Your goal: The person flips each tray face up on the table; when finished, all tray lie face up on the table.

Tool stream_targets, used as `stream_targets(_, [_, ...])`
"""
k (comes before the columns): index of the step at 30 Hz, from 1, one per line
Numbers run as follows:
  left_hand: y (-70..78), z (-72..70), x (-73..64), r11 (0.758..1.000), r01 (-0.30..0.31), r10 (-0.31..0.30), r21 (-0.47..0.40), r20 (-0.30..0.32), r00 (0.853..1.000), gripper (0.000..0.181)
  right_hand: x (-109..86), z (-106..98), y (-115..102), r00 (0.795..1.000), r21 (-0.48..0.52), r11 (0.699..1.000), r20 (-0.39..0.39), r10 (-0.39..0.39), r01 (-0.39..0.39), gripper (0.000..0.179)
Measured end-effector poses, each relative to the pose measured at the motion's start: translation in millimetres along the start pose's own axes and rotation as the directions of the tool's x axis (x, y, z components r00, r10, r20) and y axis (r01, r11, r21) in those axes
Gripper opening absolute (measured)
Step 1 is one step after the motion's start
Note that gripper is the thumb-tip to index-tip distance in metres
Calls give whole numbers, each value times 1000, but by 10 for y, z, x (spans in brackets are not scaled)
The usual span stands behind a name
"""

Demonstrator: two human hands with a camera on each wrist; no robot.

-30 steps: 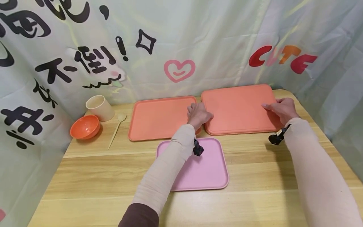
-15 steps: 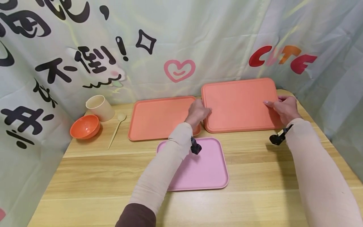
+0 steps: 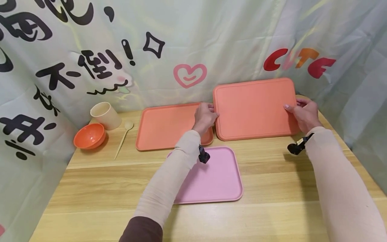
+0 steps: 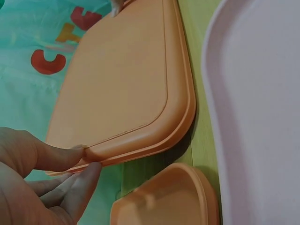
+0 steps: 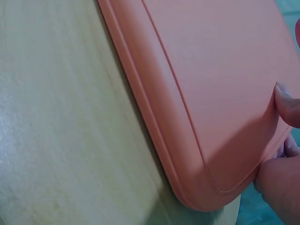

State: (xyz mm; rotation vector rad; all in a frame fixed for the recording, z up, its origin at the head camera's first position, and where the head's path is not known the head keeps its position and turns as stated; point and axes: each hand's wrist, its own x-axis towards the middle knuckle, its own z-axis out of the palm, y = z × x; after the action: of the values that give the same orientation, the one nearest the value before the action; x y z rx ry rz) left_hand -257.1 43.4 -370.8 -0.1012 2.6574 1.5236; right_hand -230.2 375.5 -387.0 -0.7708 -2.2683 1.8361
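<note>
An orange tray (image 3: 255,109) is tilted up at the back right, its underside facing me and its far edge raised against the curtain. My left hand (image 3: 204,117) pinches its left rim, thumb on the underside and fingers behind, as the left wrist view shows on the tray (image 4: 126,79). At the right end my right hand (image 3: 306,114) grips the other short side, its thumb lying on the underside of the tray (image 5: 220,89). A second orange tray (image 3: 167,126) lies face up to the left, partly behind my left hand. Nearer me, a pink tray (image 3: 217,178) lies flat, partly hidden by my left forearm.
On the left of the wooden table (image 3: 99,195) stand a beige cup (image 3: 107,116) and an orange bowl (image 3: 89,136). Beside them lies a beige spoon (image 3: 124,137). A printed curtain (image 3: 235,43) hangs right behind the trays.
The right orange tray's far edge has risen, tilting its underside more towards me. My left hand has shifted slightly left and up along with its rim; the other things stay put.
</note>
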Motion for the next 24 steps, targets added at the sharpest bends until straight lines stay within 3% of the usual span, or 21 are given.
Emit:
stream_targets(6, [22,-33,13,998,-42,43,36,-23,999,37,2,-16,-19,999,75,996,16,-48,46,46])
stream_targets(12, [44,-52,13,999,-33,32,-30,-31,999,36,-9,-51,-46,994,82,991,-14,-105,106,39])
stream_targets(20, [43,-69,17,994,-87,85,-73,-33,996,33,-58,-175,-106,993,-97,988,31,-116,119,55])
stream_targets(24, [36,-76,4,991,-122,120,-63,-37,992,33,-68,-212,-128,986,-104,981,38,-161,164,47])
